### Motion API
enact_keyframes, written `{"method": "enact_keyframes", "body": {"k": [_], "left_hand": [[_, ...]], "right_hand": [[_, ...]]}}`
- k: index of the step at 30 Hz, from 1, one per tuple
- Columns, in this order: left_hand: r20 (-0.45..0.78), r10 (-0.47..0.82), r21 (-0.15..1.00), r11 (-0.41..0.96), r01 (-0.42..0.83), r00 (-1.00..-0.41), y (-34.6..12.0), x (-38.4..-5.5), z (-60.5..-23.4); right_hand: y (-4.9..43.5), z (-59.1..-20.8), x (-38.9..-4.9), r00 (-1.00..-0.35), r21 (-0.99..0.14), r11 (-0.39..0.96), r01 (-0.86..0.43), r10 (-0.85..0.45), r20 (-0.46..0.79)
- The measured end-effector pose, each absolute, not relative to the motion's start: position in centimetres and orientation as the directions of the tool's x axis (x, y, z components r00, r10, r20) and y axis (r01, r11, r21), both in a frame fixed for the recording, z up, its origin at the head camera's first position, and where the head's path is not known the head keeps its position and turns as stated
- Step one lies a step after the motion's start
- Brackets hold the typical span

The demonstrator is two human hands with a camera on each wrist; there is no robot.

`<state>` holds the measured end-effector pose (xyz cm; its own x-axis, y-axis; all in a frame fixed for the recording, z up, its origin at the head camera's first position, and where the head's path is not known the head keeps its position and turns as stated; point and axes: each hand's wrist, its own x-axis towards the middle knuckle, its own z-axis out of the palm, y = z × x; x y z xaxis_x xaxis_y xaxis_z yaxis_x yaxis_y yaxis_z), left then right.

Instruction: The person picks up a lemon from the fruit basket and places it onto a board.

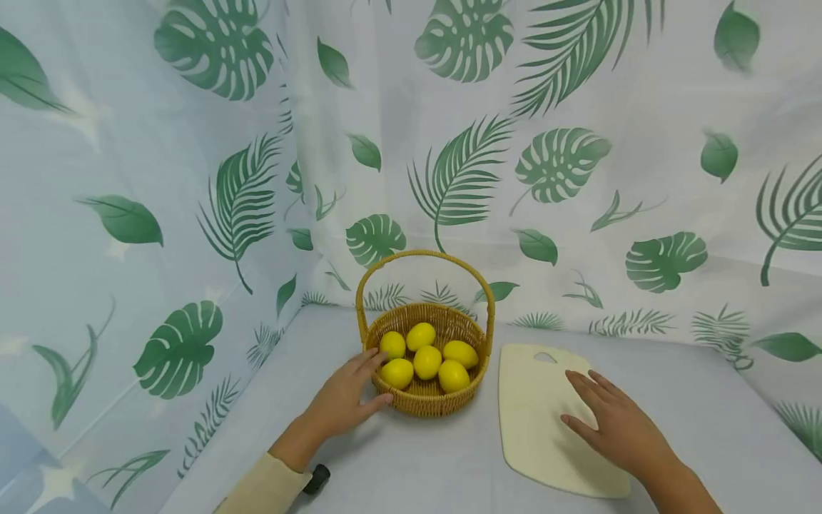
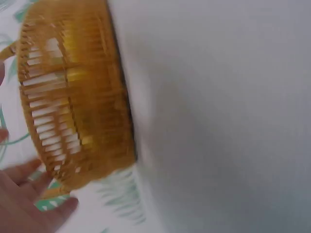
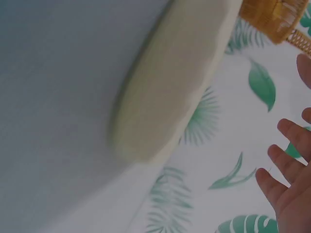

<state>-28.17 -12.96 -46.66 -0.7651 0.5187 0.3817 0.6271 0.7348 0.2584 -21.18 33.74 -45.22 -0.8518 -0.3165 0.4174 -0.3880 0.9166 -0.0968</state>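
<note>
A round wicker basket (image 1: 424,408) with a tall arched handle stands on the table and holds several yellow lemons (image 1: 427,363). My left hand (image 1: 343,396) is at the basket's left side, fingers extended and thumb spread toward its front. In the left wrist view those fingers lie close to the basket's rim (image 2: 68,92); whether they touch it I cannot tell. To the right lies a cream cutting board (image 1: 533,421) with a small cut-out near its far edge. Above the board hovers my right hand (image 1: 616,428), fingers extended, holding nothing. The right wrist view shows it apart from the board (image 3: 167,87).
A pale cloth covers the table (image 1: 449,464). Hanging sheets with green leaf prints (image 1: 559,164) close off the back and left side, right behind the basket. A small black object (image 1: 317,479) sits by my left wrist.
</note>
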Motion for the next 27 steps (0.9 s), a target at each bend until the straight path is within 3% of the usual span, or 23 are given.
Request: {"method": "enact_keyframes", "body": {"k": [3,5,12,16,19,27], "left_hand": [[0.308,0.375,0.479,0.733,0.483,-0.875,-12.7,-28.4,-47.2],[0.269,0.293,0.603,0.691,0.398,-0.917,-12.4,-28.6,-47.6],[0.204,0.172,0.915,0.316,0.25,-0.964,-11.1,-29.3,-49.3],[0.216,0.155,0.968,0.094,0.232,-0.964,-11.0,-29.4,-50.5],[0.233,0.153,0.971,0.012,0.237,-0.96,-11.0,-29.5,-51.3],[0.242,0.183,0.967,0.037,0.252,-0.953,-10.8,-30.1,-51.7]], "right_hand": [[31.6,-45.2,-22.0,-0.864,-0.161,0.909,-0.384,-0.292,0.411],[30.1,-45.3,-22.6,-0.865,-0.188,0.903,-0.385,-0.282,0.416],[25.0,-44.7,-24.5,-0.844,-0.211,0.877,-0.431,-0.309,0.439],[22.7,-44.1,-25.3,-0.82,-0.21,0.851,-0.481,-0.351,0.452],[21.3,-43.8,-25.9,-0.809,-0.205,0.842,-0.499,-0.367,0.459],[18.1,-43.0,-28.1,-0.861,-0.203,0.853,-0.481,-0.416,0.294]]}}
